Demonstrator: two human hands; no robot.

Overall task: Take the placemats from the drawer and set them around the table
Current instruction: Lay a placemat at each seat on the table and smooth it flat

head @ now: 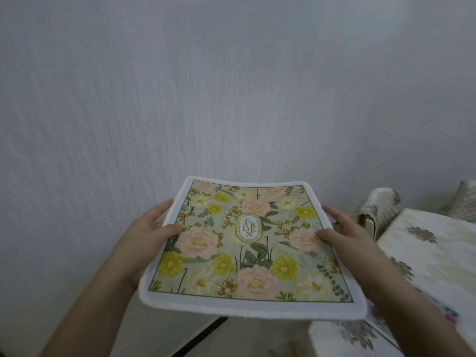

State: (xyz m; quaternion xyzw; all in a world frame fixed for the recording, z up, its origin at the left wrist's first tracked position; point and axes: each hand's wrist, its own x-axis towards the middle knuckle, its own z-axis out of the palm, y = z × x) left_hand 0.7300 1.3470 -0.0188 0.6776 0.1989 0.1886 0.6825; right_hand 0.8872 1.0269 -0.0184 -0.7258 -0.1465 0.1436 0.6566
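A floral placemat (pixel 247 253) with a white border and a "GARDEN" label in its middle is held flat in the air in front of me. My left hand (pixel 152 228) grips its left edge, thumb on top and fingers underneath. My right hand (pixel 345 228) grips the right edge the same way. Whether more mats lie stacked under the top one is hidden. The table (pixel 432 253), covered with a cream cloth with grey flowers, stands to the right of the mat. No drawer is in view.
A plain pale wall (pixel 206 86) fills the view ahead. A chair back with a patterned cover (pixel 381 204) stands behind the table's far corner. A dark strip (pixel 203 336) runs along the floor below the mat.
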